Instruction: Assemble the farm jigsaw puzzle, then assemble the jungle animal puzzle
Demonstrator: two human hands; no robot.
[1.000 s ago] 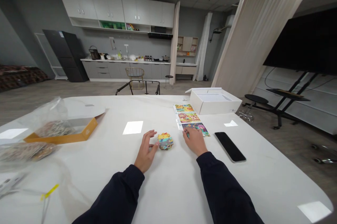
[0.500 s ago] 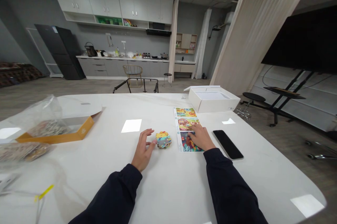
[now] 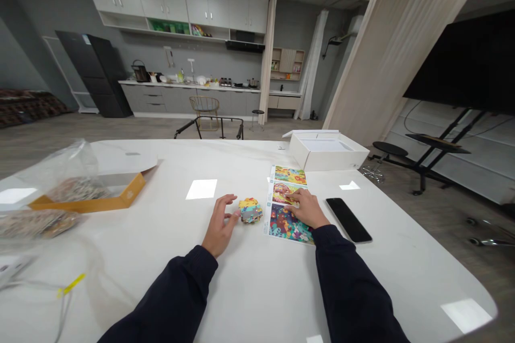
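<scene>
A small stack of colourful puzzle pieces (image 3: pixel 251 211) sits on the white table in front of me. My left hand (image 3: pixel 220 225) rests just left of it, fingers curved and apart, with the thumb tip at the stack's edge. To the right lies a printed picture sheet (image 3: pixel 281 222) showing three bright cartoon scenes, one above another. My right hand (image 3: pixel 309 210) lies over the sheet's right side, its fingers apart and reaching onto the middle and lower pictures. Part of the sheet is hidden under that hand.
A black phone (image 3: pixel 348 219) lies right of my right hand. Behind it stands an open white box (image 3: pixel 328 160). At the left are a yellow-edged box (image 3: pixel 132 194) with a clear bag of pieces, another bag (image 3: pixel 38 225), and a cable with a yellow tag (image 3: pixel 71 285).
The picture sheet has turned a little under my right hand, its lower end swinging left toward the stack. My left hand and the stack have stayed put.
</scene>
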